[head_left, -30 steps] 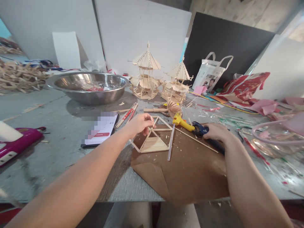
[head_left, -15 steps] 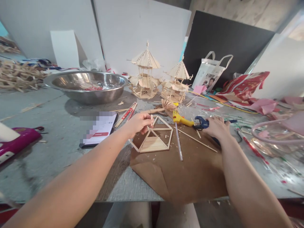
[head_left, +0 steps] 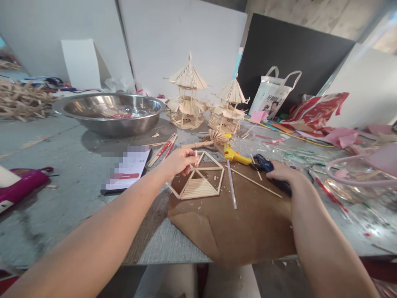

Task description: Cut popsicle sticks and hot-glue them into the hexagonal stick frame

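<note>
My left hand (head_left: pixel 180 160) is closed in a pinch on a short wooden stick (head_left: pixel 196 154), held upright over the frame's far left part. Below it, a flat polygon frame of thin sticks (head_left: pixel 221 182) lies on a brown sheet (head_left: pixel 248 231); one of its triangular sections is filled with parallel sticks. My right hand (head_left: pixel 283 170) is closed around a dark blue hand cutter (head_left: pixel 264 164) lying low at the sheet's right side; some fingers are hidden. Between the hands rests a yellow glue gun (head_left: pixel 237 157) with a clear glue stick (head_left: pixel 232 186) beneath it.
Two stick-built pavilions (head_left: pixel 190 82) stand at the back, beside a steel basin (head_left: pixel 108 124). A phone (head_left: pixel 127 174) lies left of the frame. A folded fan (head_left: pixel 217 138), a loose long stick (head_left: pixel 257 183), a white bag (head_left: pixel 269 93) and plastic scraps surround the work.
My right hand has turned and lowered the cutter, whose handles now lie closer together. The left hand keeps its pinch on the short stick. The view has shifted slightly.
</note>
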`<state>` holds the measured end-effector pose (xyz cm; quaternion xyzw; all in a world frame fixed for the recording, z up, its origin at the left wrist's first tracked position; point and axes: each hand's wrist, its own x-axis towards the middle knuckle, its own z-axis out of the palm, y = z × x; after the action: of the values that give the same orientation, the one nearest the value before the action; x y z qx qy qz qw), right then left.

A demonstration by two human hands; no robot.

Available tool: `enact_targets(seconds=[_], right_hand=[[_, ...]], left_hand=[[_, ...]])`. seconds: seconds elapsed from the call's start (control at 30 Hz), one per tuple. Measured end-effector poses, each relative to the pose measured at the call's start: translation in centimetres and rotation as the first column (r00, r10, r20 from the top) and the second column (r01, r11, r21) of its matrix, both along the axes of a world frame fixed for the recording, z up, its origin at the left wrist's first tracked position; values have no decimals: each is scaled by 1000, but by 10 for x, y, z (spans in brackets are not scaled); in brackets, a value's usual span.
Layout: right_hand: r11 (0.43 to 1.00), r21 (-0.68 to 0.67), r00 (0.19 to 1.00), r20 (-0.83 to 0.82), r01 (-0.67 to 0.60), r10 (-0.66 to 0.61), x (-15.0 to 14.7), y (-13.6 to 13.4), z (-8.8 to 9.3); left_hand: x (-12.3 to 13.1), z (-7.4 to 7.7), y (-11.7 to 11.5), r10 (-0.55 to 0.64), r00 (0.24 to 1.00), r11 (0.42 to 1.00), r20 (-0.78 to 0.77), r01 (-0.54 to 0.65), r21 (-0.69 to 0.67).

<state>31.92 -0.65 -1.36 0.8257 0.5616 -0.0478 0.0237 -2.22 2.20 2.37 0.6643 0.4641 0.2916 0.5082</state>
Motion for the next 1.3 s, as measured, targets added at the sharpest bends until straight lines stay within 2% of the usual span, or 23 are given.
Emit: enact_targets(seconds=[0.1, 0.33, 0.47, 0.57, 0.63, 0.73, 0.8, 0.83, 0.93, 0.97, 1.0, 1.07, 1.1, 1.2, 1.27, 1.3], right_hand=[[1000, 5, 1000, -14, -19, 19, 1, 2, -1], [974, 54, 972, 75, 218, -222, -3, 4, 2], [966, 46, 965, 52, 255, -257, -2, 3, 3], [954, 129, 961, 29, 270, -276, 1, 2, 0], [929, 241, 957, 2, 281, -290, 2, 1, -1], [847, 467, 960, -15, 254, -279, 3, 1, 2], [762, 625, 977, -2, 169, -215, 1, 1, 6], [707, 698, 987, 4, 112, -161, -2, 1, 9], [486, 873, 997, -6, -30, 72, -20, -2, 20], [445, 895, 988, -37, -33, 149, -28, -5, 24], [431, 902, 967, -96, -15, 235, -38, -8, 28], [443, 894, 851, -280, 63, 444, -58, -16, 36], [464, 878, 755, -382, 116, 533, -68, -21, 40], [561, 802, 361, -594, 203, 719, -95, -34, 47], [653, 736, 89, -673, 176, 734, -107, -41, 49], [692, 706, -8, -699, 152, 715, -113, -42, 48]], left_hand=[[0, 0, 0, 0, 1000, 1000, -13, 0, 4], [1, 2, -1, 11, 1000, 1000, -16, -11, 10], [1, 2, -1, 13, 1000, 1000, -18, -13, 13], [1, 1, 0, 10, 1000, 1000, -13, -9, 22], [1, 1, 0, 10, 1000, 999, -15, -9, 32], [1, 2, -1, 16, 1000, 999, -25, -15, 45], [1, 3, -2, 20, 999, 998, -25, -18, 62], [2, 3, -3, 23, 999, 997, -31, -20, 76], [3, 1, -4, 75, 992, 988, -101, -60, 146], [4, 1, -4, 102, 986, 978, -131, -76, 196], [5, 0, -4, 127, 980, 959, -153, -82, 270], [7, 0, -6, 157, 973, 892, -167, -68, 446], [8, 0, -7, 160, 974, 847, -163, -51, 529], [11, 4, -15, 106, 984, 731, -144, 21, 682], [12, 7, -20, 15, 989, 692, -145, 95, 716], [12, 9, -22, -55, 985, 689, -164, 156, 708]])
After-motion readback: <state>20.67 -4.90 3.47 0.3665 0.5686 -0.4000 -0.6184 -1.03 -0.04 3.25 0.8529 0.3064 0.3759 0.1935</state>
